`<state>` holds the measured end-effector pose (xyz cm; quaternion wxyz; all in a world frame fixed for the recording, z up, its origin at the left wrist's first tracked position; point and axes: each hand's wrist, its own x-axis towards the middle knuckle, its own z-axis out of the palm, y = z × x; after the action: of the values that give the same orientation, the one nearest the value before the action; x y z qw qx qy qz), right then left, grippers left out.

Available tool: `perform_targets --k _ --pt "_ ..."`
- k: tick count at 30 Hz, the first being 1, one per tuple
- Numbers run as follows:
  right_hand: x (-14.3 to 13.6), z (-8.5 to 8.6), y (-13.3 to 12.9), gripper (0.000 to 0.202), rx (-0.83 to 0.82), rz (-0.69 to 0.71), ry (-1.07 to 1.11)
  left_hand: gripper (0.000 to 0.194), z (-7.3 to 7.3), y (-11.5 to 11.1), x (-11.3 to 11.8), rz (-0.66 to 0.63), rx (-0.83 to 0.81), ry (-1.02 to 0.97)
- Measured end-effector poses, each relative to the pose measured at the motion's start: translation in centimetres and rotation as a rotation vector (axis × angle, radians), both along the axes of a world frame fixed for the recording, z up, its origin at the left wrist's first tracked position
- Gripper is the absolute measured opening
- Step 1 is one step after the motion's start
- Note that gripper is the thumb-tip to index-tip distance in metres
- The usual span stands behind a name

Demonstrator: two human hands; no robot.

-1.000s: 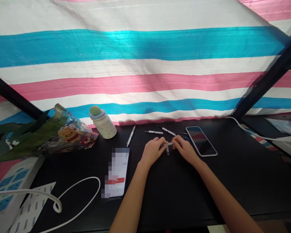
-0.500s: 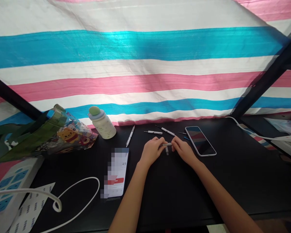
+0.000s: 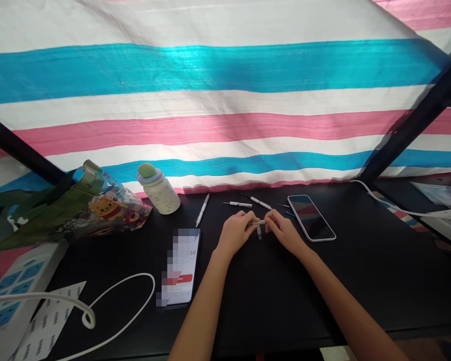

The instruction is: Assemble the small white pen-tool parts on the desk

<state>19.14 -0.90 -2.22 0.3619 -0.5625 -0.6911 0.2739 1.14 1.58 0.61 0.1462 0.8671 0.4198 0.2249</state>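
Grey barrel: held level above the black tabletop (image 3: 255, 296), between the two hands; only a short middle stretch of the grey barrel (image 3: 262, 222) is seen, the ends being covered by fingers.
Left hand (image 3: 236, 231): narrowed to a pinch, the barrel's left end being gripped between thumb and fingers.
Right hand (image 3: 283, 231): likewise narrowed, the right end being held at the fingertips (the exact finger placement cannot be told).
Below the barrel: a small grey piece (image 3: 259, 232) is seen on the tabletop, between the hands.
Beyond the hands: two slim white pens, one (image 3: 240, 204) laid nearly level with its thin tip to the left, the other (image 3: 261, 202) slanted, its dark tip pointed up and left.
By the right hand: a thin dark rod (image 3: 283, 205) and a short blue piece (image 3: 290, 214) are found just beside a white-edged phone (image 3: 311, 218), dark-screened.
By the left forearm: a lit phone (image 3: 184, 271), partly pixelated, "50" being shown; above it, a third white pen (image 3: 202, 210) is laid aslant.
Farther left: a pale bottle (image 3: 160, 193) is stood near a green printed bag (image 3: 107, 205).
Backdrop: the rear is closed off by a striped sheet (image 3: 225, 70).
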Motion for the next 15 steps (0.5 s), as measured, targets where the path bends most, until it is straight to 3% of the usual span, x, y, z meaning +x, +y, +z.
perform_targets --k 15 --pt "-0.38 0.76 -0.37 0.035 -0.017 -0.113 -0.214 0.009 0.11 -0.20 0.29 -0.012 -0.009 -0.018"
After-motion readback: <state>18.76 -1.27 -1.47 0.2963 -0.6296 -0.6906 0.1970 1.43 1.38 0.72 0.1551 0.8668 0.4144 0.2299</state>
